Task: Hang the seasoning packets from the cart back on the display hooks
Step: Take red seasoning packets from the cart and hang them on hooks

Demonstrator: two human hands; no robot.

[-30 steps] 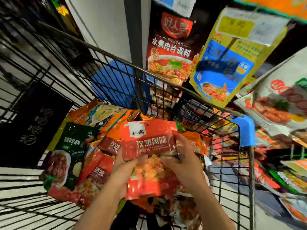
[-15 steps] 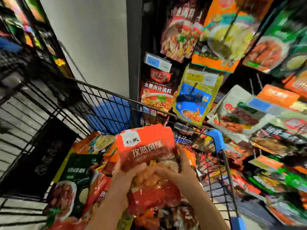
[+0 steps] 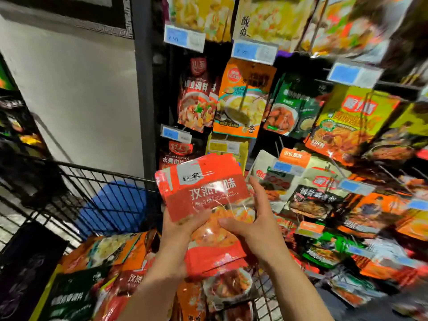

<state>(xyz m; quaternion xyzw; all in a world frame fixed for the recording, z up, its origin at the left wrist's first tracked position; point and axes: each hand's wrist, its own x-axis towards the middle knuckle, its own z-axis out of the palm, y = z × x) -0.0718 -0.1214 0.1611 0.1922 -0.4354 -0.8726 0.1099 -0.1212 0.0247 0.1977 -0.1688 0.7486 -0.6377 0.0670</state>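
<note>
Both my hands hold a stack of red seasoning packets (image 3: 203,188) upright above the cart (image 3: 104,174). My left hand (image 3: 179,230) grips the stack's lower left, thumb on the front. My right hand (image 3: 252,225) grips the lower right, its fingers behind the edge. Several more packets, orange, green and red, lie in the cart (image 3: 97,274). The display hooks (image 3: 335,167) with hanging packets fill the wall ahead and to the right of the stack.
A grey pillar (image 3: 81,100) stands at the left beside a dark upright post (image 3: 143,89). Blue price tags (image 3: 184,38) hang on the hook ends. A blue object (image 3: 111,205) shows behind the cart's wire front. A black panel (image 3: 27,262) is at the cart's left.
My hands have lifted the red packet stack up out of the cart toward the display. The view has tilted up, showing more hanging rows.
</note>
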